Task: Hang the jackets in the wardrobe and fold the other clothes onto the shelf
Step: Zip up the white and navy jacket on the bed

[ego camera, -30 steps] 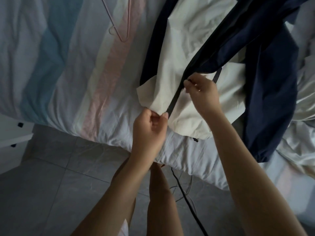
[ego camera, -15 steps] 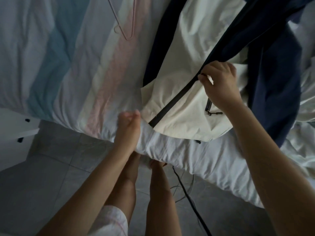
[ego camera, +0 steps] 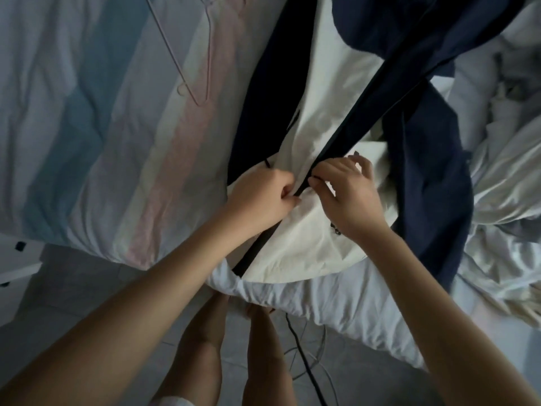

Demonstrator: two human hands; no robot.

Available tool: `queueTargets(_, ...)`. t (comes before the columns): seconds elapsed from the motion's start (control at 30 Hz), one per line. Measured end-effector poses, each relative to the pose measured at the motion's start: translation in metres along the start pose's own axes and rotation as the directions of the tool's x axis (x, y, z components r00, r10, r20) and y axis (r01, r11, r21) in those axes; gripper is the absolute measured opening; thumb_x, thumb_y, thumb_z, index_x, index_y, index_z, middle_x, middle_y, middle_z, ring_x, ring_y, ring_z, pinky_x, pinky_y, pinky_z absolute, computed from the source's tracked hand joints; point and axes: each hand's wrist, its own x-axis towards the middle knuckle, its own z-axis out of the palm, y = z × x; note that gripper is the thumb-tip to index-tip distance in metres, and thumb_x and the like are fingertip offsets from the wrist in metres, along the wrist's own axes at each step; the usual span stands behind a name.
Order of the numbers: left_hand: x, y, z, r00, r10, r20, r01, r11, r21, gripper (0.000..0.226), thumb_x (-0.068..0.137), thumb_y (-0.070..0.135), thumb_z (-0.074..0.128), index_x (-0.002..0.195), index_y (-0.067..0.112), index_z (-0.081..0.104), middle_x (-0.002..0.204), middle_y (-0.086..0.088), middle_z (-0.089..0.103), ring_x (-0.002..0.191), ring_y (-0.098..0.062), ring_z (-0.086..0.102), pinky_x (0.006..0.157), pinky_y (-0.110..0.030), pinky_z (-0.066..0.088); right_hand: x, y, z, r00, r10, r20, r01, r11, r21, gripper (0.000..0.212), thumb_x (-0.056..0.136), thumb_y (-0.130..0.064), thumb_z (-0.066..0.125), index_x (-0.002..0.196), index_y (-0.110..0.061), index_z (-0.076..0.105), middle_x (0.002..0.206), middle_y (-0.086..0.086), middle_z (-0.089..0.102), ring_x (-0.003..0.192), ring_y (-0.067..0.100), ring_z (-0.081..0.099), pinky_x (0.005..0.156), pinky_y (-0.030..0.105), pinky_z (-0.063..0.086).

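Item, far left: we note a white cabinet corner point(ego camera: 17, 259) on the grey tiled floor point(ego camera: 73, 288). Item: a striped duvet point(ego camera: 102, 127) in blue, pink and cream over the bed, with a pale wire hanger point(ego camera: 202, 54) lying flat on it. Item, centre: the cream-and-navy jacket point(ego camera: 330, 98), spread on the bed near its front edge, its dark zipper point(ego camera: 345, 124) running diagonally. Item: our left hand point(ego camera: 263, 197), fingers curled tight and pinching the cream panel just beside the zipper. Item: our right hand point(ego camera: 348, 191), touching the zipper line opposite the left, thumb and forefinger pinched on it, the other fingers loosely spread. Item, below: a black cable point(ego camera: 304, 358) on the floor beside our legs. Item, far right: crumpled white bedding point(ego camera: 503, 177).
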Motion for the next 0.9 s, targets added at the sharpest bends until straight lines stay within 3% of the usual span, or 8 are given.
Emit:
queueTargets(0.17, -0.026, -0.014, 0.004, 0.999, -0.041, -0.032, 0.034, 0.979, -0.201, 0.045, 0.08, 0.027, 0.072, 0.058, 0.019, 0.034, 0.048, 0.005, 0.035, 0.045, -0.01, 0.03, 0.047, -0.023, 0.024, 0.009, 0.004, 0.007, 0.983, -0.054, 0.175, 0.062, 0.997, -0.042, 0.034, 0.091, -0.04, 0.037, 0.09, -0.02, 0.064, 0.092, -0.013, 0.067, 0.12, 0.019, 0.049, 0.111, 0.05, 0.002)
queueTargets(0.37, -0.054, -0.016, -0.004, 0.999, -0.034, -0.021, 0.028, 0.967, -0.252, 0.04, 0.082, 0.026, 0.071, 0.061, 0.013, 0.039, 0.049, 0.004, 0.037, 0.046, -0.01, 0.034, 0.046, -0.019, 0.026, 0.03, 0.019, -0.009, 0.997, -0.032, 0.067, 0.039, 0.993, -0.112, 0.025, 0.091, -0.028, 0.047, 0.092, -0.013, 0.068, 0.09, -0.004, 0.069, 0.115, 0.025, 0.054, 0.11, 0.054, 0.004)
queueTargets(0.47, -0.078, -0.027, -0.011, 0.996, -0.04, 0.077, 0.061, 0.952, -0.3, 0.04, 0.083, 0.027, 0.07, 0.06, 0.016, 0.039, 0.052, 0.004, 0.039, 0.047, -0.008, 0.034, 0.046, -0.018, 0.027, 0.025, 0.027, -0.013, 0.997, -0.055, 0.056, 0.062, 0.987, -0.147, 0.025, 0.093, -0.028, 0.046, 0.09, -0.012, 0.066, 0.088, -0.004, 0.068, 0.108, 0.024, 0.056, 0.11, 0.046, 0.006)
queueTargets(0.53, -0.086, -0.036, -0.009, 0.983, -0.096, 0.158, 0.135, 0.955, -0.264, 0.039, 0.082, 0.028, 0.071, 0.06, 0.017, 0.041, 0.053, 0.004, 0.041, 0.048, -0.006, 0.035, 0.047, -0.018, 0.027, 0.012, 0.018, -0.003, 0.998, -0.036, 0.058, 0.04, 0.997, -0.072, 0.021, 0.091, -0.024, 0.047, 0.085, -0.01, 0.062, 0.08, 0.0, 0.064, 0.09, 0.025, 0.059, 0.1, 0.031, 0.02)
queueTargets(0.6, -0.082, -0.041, -0.003, 0.957, -0.167, 0.238, 0.204, 0.969, -0.14, 0.031, 0.082, 0.03, 0.071, 0.067, 0.016, 0.048, 0.061, 0.005, 0.051, 0.056, -0.009, 0.047, 0.054, -0.025, 0.037, -0.006, 0.003, 0.011, 0.998, 0.054, 0.044, -0.056, 0.997, 0.05, 0.015, 0.089, -0.015, 0.051, 0.077, -0.008, 0.057, 0.068, -0.001, 0.053, 0.07, 0.026, 0.053, 0.075, 0.023, 0.025)
queueTargets(0.67, -0.07, -0.036, 0.003, 0.96, -0.212, 0.185, 0.226, 0.972, -0.06, 0.026, 0.082, 0.034, 0.071, 0.093, 0.015, 0.057, 0.089, 0.004, 0.06, 0.081, -0.013, 0.059, 0.07, -0.03, 0.047, -0.027, -0.014, 0.023, 0.99, 0.136, 0.028, -0.139, 0.983, 0.125, 0.014, 0.087, -0.009, 0.054, 0.074, -0.009, 0.055, 0.065, -0.008, 0.044, 0.064, 0.022, 0.047, 0.066, 0.025, 0.024)
queueTargets(0.73, -0.051, -0.024, 0.008, 0.983, -0.171, 0.072, 0.179, 0.975, -0.131, 0.037, 0.078, 0.039, 0.073, 0.104, 0.017, 0.058, 0.102, 0.004, 0.06, 0.091, -0.013, 0.059, 0.077, -0.031, 0.048, -0.042, -0.03, 0.032, 0.99, 0.14, 0.029, -0.142, 0.977, 0.16, 0.013, 0.087, -0.008, 0.054, 0.074, -0.01, 0.054, 0.066, -0.01, 0.042, 0.064, 0.019, 0.045, 0.066, 0.025, 0.026)
queueTargets(0.9, -0.038, -0.008, 0.011, 0.988, -0.108, 0.11, 0.114, 0.992, -0.048, 0.032, 0.07, 0.035, 0.078, 0.065, 0.019, 0.051, 0.064, 0.008, 0.052, 0.071, -0.02, 0.06, 0.058, -0.031, 0.042, -0.062, -0.059, 0.024, 0.988, 0.138, 0.073, -0.152, 0.955, 0.256, 0.012, 0.089, -0.01, 0.052, 0.079, -0.011, 0.059, 0.074, -0.004, 0.056, 0.071, 0.013, 0.049, 0.072, 0.029, 0.036)
